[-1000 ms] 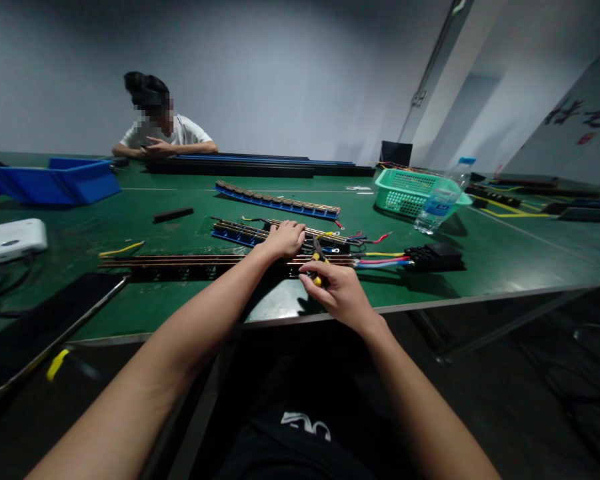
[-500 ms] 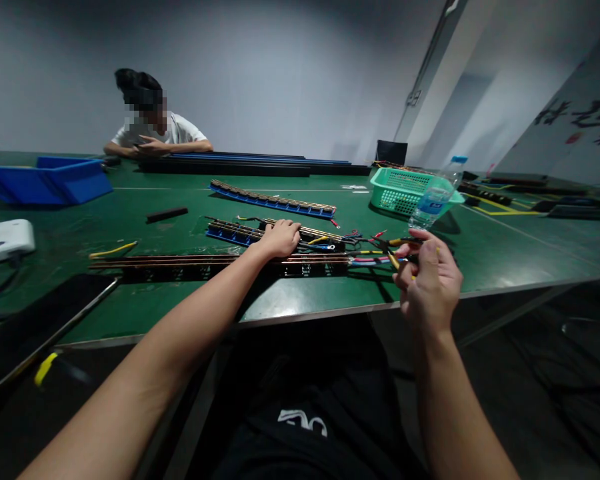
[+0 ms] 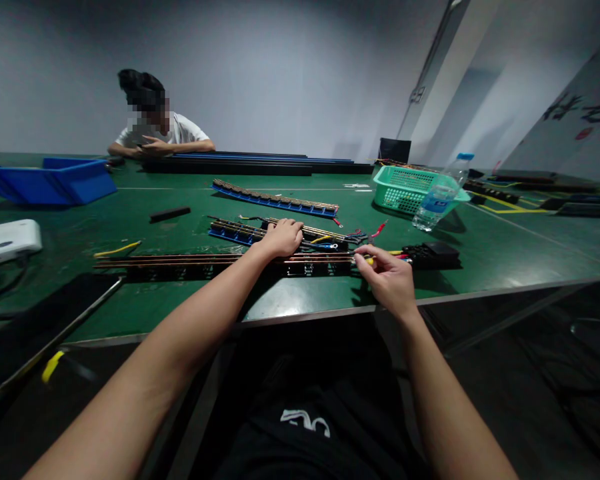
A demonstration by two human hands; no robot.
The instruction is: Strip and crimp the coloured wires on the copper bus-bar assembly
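A long dark rail with copper strips (image 3: 180,261) lies along the near edge of the green table (image 3: 145,307). My left hand (image 3: 281,238) rests curled on top of it near its right part, pressing it down. My right hand (image 3: 387,277) sits at the rail's right end, fingers pinched on the coloured wires (image 3: 375,256) that stick out there. A yellow-handled tool shows partly under those fingers. A shorter blue rail with wires (image 3: 240,231) lies just behind my left hand.
Another blue rail (image 3: 275,198) lies further back. A black connector block (image 3: 430,254), a water bottle (image 3: 439,197) and a green basket (image 3: 405,188) stand to the right. A blue bin (image 3: 50,181) and a white device (image 3: 7,240) are on the left. A person (image 3: 160,133) sits at the far side.
My right hand went out to the right and up with the tool, then came back down to the wires at the rail's right end. My left hand stayed on the rail.
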